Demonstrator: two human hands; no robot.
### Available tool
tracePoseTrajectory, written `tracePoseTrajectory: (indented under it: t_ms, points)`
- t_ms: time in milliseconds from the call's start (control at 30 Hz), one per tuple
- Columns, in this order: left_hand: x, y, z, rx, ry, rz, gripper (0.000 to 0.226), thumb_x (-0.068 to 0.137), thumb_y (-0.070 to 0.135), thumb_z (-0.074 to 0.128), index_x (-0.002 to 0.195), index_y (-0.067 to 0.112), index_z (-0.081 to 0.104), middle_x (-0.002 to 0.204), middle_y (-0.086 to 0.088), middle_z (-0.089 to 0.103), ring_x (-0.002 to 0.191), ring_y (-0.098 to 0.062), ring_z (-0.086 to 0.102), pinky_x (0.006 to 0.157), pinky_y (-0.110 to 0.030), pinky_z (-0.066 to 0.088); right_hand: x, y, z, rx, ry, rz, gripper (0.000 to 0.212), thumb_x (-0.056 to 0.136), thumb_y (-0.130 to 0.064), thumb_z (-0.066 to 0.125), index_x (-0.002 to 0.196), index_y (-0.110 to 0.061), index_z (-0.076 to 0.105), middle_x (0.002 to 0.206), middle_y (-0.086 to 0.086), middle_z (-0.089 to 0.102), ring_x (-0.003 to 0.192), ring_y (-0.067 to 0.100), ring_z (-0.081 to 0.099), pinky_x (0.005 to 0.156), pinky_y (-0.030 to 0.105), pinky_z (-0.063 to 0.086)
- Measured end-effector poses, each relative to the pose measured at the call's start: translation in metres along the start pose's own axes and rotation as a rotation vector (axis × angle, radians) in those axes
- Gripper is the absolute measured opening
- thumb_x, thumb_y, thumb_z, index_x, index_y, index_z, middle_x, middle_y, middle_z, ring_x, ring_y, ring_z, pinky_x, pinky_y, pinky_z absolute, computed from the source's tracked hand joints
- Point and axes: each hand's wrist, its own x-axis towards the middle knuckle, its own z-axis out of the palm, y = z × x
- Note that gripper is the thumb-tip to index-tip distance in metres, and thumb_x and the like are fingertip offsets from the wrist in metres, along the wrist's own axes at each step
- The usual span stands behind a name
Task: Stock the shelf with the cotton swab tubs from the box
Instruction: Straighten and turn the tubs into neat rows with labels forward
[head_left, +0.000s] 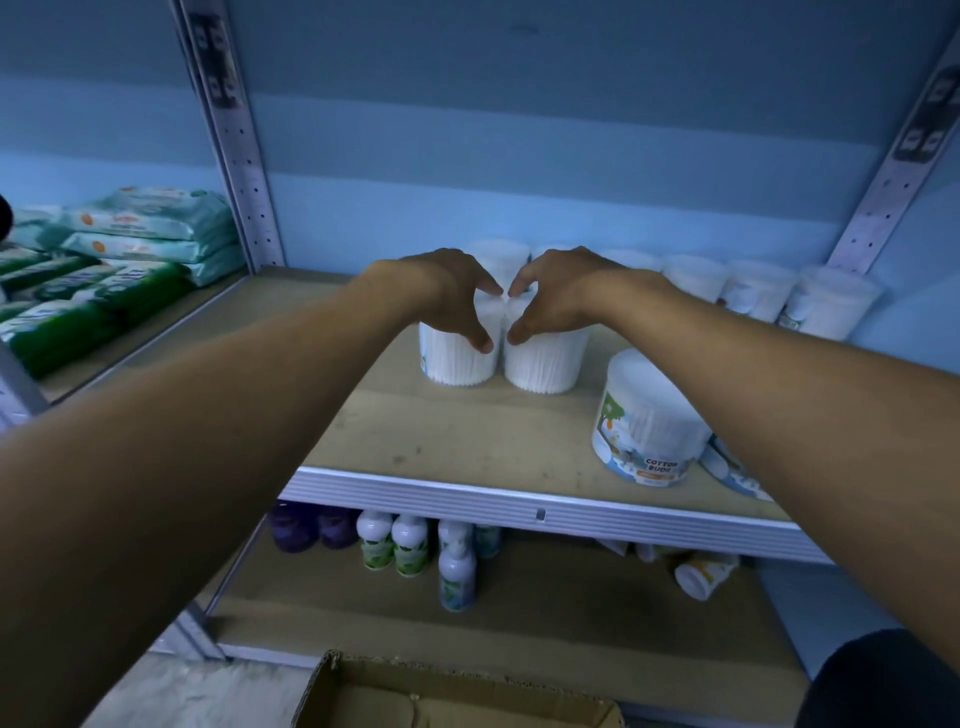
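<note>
Two clear cotton swab tubs stand side by side on the wooden shelf (467, 431). My left hand (441, 291) grips the top of the left tub (457, 361). My right hand (561, 293) grips the top of the right tub (543, 366). A row of several more tubs (753, 291) lines the back of the shelf to the right. Another tub (647, 421) with a printed "cotton buds" label stands near the front right edge, with one more partly hidden behind my right forearm. The cardboard box (447, 691) sits open at the bottom of the view.
Packs of wipes (150, 228) and green packs (67, 312) fill the neighbouring shelf on the left. Bottles (410, 545) stand on the lower shelf, and one container (704, 574) lies on its side at the right. Metal uprights (239, 140) frame the bay.
</note>
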Motion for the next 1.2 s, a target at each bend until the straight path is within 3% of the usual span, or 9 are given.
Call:
tracePoseTrajectory:
  t_ms: [267, 400, 500, 667, 833, 967, 1067, 1133, 1200]
  points:
    - [-0.036, -0.012, -0.011, -0.074, -0.134, -0.061, 0.089, 0.066, 0.054, 0.082, 0.145, 0.043, 0.043, 0.135, 0.004, 0.045, 0.101, -0.027, 0.065, 0.077, -0.035, 0.062, -0.032, -0.019, -0.008, 0.084, -0.016, -0.060, 0.046, 0.087, -0.051, 0.070, 0.130, -0.036, 0.063, 0.128, -0.006, 0.049, 0.124, 0.022, 0.049, 0.086, 0.033, 0.050]
    - [-0.052, -0.016, -0.017, -0.144, -0.219, -0.098, 0.097, 0.056, 0.046, 0.084, 0.145, 0.042, 0.044, 0.137, 0.004, 0.045, 0.100, -0.029, 0.068, 0.074, -0.034, 0.063, -0.039, -0.023, -0.008, 0.156, -0.069, -0.075, 0.044, 0.081, -0.051, 0.077, 0.122, -0.042, 0.065, 0.123, -0.008, 0.043, 0.118, 0.021, 0.049, 0.091, 0.041, 0.056]
    - [-0.060, -0.016, -0.020, -0.189, -0.263, -0.125, 0.095, 0.063, 0.038, 0.088, 0.147, 0.037, 0.043, 0.141, 0.002, 0.043, 0.103, -0.031, 0.066, 0.076, -0.037, 0.063, -0.042, -0.021, -0.009, 0.183, -0.119, -0.100, 0.044, 0.074, -0.053, 0.081, 0.115, -0.047, 0.066, 0.123, -0.010, 0.047, 0.116, 0.021, 0.051, 0.090, 0.040, 0.056]
    - [-0.072, -0.010, -0.025, -0.203, -0.263, -0.181, 0.101, 0.057, 0.044, 0.092, 0.146, 0.031, 0.047, 0.144, 0.001, 0.042, 0.102, -0.036, 0.068, 0.071, -0.036, 0.063, -0.051, -0.019, -0.017, 0.192, -0.202, -0.148, 0.056, 0.074, -0.045, 0.085, 0.125, -0.043, 0.063, 0.130, -0.011, 0.052, 0.122, 0.019, 0.051, 0.101, 0.036, 0.048]
    - [-0.083, -0.006, -0.027, -0.191, -0.249, -0.199, 0.095, 0.056, 0.053, 0.091, 0.138, 0.022, 0.054, 0.138, -0.003, 0.045, 0.111, -0.035, 0.060, 0.073, -0.042, 0.063, -0.057, -0.014, -0.023, 0.212, -0.323, -0.182, 0.083, 0.076, -0.031, 0.086, 0.146, -0.036, 0.044, 0.136, -0.015, 0.053, 0.125, 0.012, 0.048, 0.101, 0.028, 0.039]
    - [-0.085, -0.014, -0.031, -0.191, -0.241, -0.164, 0.107, 0.056, 0.067, 0.083, 0.145, 0.027, 0.043, 0.147, 0.003, 0.039, 0.127, -0.026, 0.047, 0.090, -0.042, 0.058, -0.060, -0.013, -0.032, 0.191, -0.298, -0.173, 0.092, 0.069, -0.061, 0.081, 0.149, -0.042, 0.039, 0.145, -0.017, 0.049, 0.134, 0.015, 0.047, 0.113, 0.039, 0.036]
    - [-0.084, -0.023, -0.035, -0.296, -0.244, -0.129, 0.104, 0.060, 0.055, 0.088, 0.148, 0.029, 0.040, 0.147, 0.005, 0.042, 0.123, -0.022, 0.048, 0.095, -0.039, 0.055, -0.062, -0.022, -0.036, -0.052, -0.213, -0.095, 0.092, 0.060, -0.085, 0.068, 0.135, -0.033, 0.056, 0.134, -0.009, 0.056, 0.109, 0.021, 0.065, 0.100, 0.041, 0.050]
    - [-0.084, -0.026, -0.037, -0.322, -0.280, -0.118, 0.097, 0.065, 0.043, 0.090, 0.147, 0.026, 0.042, 0.146, 0.003, 0.046, 0.121, -0.022, 0.050, 0.095, -0.038, 0.055, -0.061, -0.028, -0.033, -0.114, -0.225, -0.033, 0.099, 0.054, -0.090, 0.066, 0.128, -0.024, 0.059, 0.124, -0.001, 0.061, 0.090, 0.020, 0.070, 0.083, 0.035, 0.055]
    - [-0.082, -0.027, -0.036, -0.308, -0.298, -0.108, 0.088, 0.067, 0.037, 0.090, 0.143, 0.022, 0.048, 0.142, 0.001, 0.051, 0.120, -0.024, 0.053, 0.094, -0.037, 0.056, -0.058, -0.033, -0.029, -0.126, -0.220, -0.012, 0.101, 0.047, -0.090, 0.069, 0.121, -0.021, 0.062, 0.115, 0.004, 0.066, 0.083, 0.021, 0.072, 0.078, 0.033, 0.058]
